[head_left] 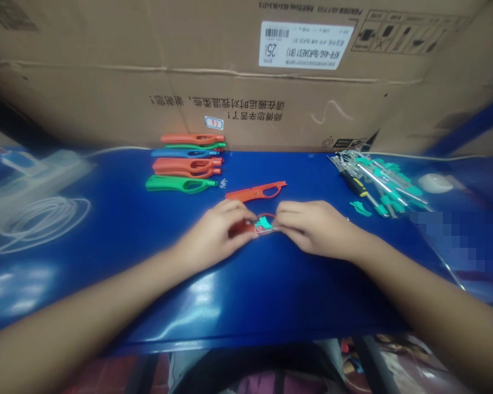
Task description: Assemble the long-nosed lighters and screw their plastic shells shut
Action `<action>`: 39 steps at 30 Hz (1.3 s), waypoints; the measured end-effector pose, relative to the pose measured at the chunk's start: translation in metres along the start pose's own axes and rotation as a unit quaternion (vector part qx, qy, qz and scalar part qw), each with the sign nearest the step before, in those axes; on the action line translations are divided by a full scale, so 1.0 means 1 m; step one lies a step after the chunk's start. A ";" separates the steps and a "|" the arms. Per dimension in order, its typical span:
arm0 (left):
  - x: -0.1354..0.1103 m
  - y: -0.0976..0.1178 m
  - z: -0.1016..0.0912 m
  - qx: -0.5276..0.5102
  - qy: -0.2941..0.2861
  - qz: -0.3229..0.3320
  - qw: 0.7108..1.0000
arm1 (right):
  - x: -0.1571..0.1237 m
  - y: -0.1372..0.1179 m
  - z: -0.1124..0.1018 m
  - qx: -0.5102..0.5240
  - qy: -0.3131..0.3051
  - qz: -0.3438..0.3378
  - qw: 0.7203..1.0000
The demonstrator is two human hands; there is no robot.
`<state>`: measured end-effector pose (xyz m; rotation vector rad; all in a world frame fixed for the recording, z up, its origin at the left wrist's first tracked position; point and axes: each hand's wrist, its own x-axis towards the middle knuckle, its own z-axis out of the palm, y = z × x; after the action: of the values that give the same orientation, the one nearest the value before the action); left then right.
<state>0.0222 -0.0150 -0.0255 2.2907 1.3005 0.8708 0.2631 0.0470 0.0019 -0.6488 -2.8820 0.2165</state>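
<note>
My left hand [219, 232] and my right hand [310, 224] meet at the middle of the blue table [271, 284]. Both are closed on a small red plastic shell [242, 227] with a teal piece [264, 222] set in it. The left fingers grip the shell's left end. The right fingers pinch at the teal piece. Most of the shell is hidden under my fingers. Just behind my hands lies a loose orange handle half [255, 191].
A stack of orange, green and blue handle shells [187, 163] lies at the back left. A pile of metal rods with teal parts and a screwdriver [373, 178] lies at the back right. A large cardboard box [246, 71] walls the back. A white cord coil [41, 216] sits left.
</note>
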 end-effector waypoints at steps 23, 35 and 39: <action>0.000 0.003 0.000 0.013 -0.002 0.003 1.000 | -0.002 -0.002 0.000 -0.022 -0.014 -0.019 0.999; -0.002 0.000 0.000 0.038 -0.026 0.059 0.997 | 0.000 -0.006 -0.006 -0.068 -0.056 -0.016 0.996; -0.002 0.001 0.000 0.063 -0.036 0.065 0.995 | 0.000 -0.008 -0.006 -0.077 -0.061 -0.015 0.995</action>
<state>0.0223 -0.0176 -0.0253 2.5056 1.2184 0.7574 0.2609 0.0402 0.0094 -0.6379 -3.0471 0.0303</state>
